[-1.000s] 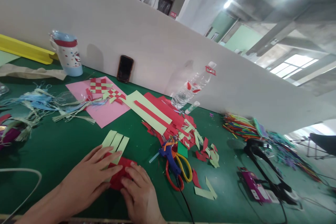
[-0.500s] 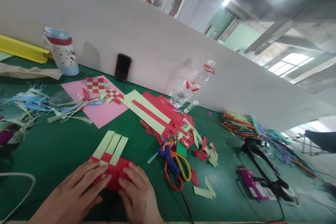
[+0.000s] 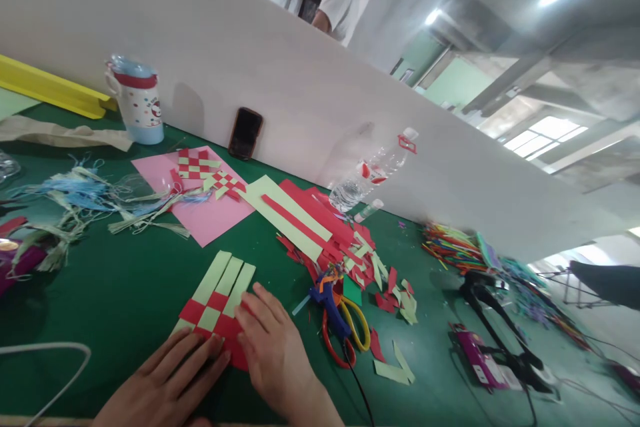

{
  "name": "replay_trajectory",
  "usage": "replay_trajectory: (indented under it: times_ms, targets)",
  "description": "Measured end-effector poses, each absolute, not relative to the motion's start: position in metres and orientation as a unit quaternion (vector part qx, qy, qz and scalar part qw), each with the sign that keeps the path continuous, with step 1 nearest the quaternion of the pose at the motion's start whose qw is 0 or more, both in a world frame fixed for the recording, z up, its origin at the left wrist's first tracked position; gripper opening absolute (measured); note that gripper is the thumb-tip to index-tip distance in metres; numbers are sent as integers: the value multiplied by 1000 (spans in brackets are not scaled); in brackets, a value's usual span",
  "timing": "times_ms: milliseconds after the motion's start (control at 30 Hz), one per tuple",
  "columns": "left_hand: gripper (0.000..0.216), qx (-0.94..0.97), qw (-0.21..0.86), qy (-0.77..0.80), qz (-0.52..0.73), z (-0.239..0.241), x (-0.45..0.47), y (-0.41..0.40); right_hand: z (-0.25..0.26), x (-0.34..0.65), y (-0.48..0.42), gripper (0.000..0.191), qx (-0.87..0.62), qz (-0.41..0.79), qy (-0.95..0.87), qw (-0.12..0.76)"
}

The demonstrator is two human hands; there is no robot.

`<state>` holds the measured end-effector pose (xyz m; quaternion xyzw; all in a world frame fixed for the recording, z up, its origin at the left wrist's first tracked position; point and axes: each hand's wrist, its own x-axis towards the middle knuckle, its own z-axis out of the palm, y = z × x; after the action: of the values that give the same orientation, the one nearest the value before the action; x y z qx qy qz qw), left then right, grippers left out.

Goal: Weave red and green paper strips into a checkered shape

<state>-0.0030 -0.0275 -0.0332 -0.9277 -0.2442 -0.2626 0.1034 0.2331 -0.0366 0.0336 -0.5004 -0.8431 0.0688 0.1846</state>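
Paper weaving at a green table (image 3: 150, 293) bounded at the rear by a pale partition (image 3: 280, 80), beyond which a person in a white shirt (image 3: 343, 3) is visible. Along the partition, from left to right: a yellow channel-shaped strip (image 3: 55, 88), a blue-and-white drinking flask (image 3: 143, 107), a leaning phone (image 3: 246, 133), a clear plastic bottle (image 3: 367, 173) and a glue stick (image 3: 369, 211). At left lie blue and pale tassels (image 3: 80, 187), partly over a pink sheet (image 3: 210, 223) bearing small checkered pieces (image 3: 193, 165). At centre, a pale green sheet (image 3: 280, 210) crossed by a red strip adjoins red paper and cut scraps. Just to the right of the right hand, a blue corded tool (image 3: 333, 307) overlies scissors (image 3: 360, 323) with red and yellow handles, crowding that side; farther right are a purple box (image 3: 470, 347) and a black stand (image 3: 487, 307). The red-and-green paper weave (image 3: 211, 315) lies at the near edge, between and beneath the hands, its three pale strips extending away. The left hand (image 3: 173, 377), fingers extended, rests on its near left part; the right hand (image 3: 275, 340), fingers slightly bent, covers its right side. Whether either pinches the paper cannot be told.
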Motion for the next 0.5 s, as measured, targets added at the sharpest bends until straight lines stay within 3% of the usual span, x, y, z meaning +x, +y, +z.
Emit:
replay_trajectory:
  times_ms: [267,500]
  targets:
    - [64,-930,77,-247,-262,-43,-4,-28,29,237,-8,30,-519,73,-836,163]
    - [58,-929,93,-251,-257,-41,-5,-30,22,238,-20,23,-540,93,-819,170]
